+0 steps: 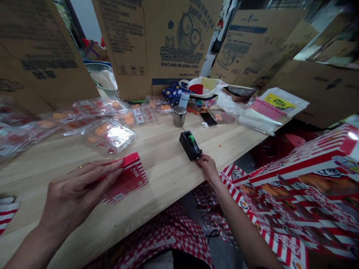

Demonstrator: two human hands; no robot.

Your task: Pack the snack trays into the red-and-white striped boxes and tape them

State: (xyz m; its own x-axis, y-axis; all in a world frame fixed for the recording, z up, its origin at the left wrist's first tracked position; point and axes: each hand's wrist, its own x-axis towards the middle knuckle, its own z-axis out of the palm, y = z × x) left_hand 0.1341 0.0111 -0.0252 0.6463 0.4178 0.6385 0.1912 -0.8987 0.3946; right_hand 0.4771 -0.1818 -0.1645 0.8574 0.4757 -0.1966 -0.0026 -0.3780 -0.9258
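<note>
My left hand (81, 186) grips a small red box (129, 183) with striped red-and-white edges, thumb on its near face and fingers over the top. The box stands tilted on or just above the wooden table. At the front end of a black tape dispenser (189, 146), my right hand (206, 164) has its fingertips pinched together by the cutting edge. A roll of green tape (191, 138) sits in the dispenser. Whether a piece of tape is between those fingertips is too small to make out.
Clear plastic packs (108, 134) with orange and red pieces line the table's left and back. A metal canister (179, 116), a phone (208, 118) and a white basket (206, 87) stand behind the dispenser. Striped cartons (294, 186) are stacked at right; large cardboard boxes (157, 41) wall the back.
</note>
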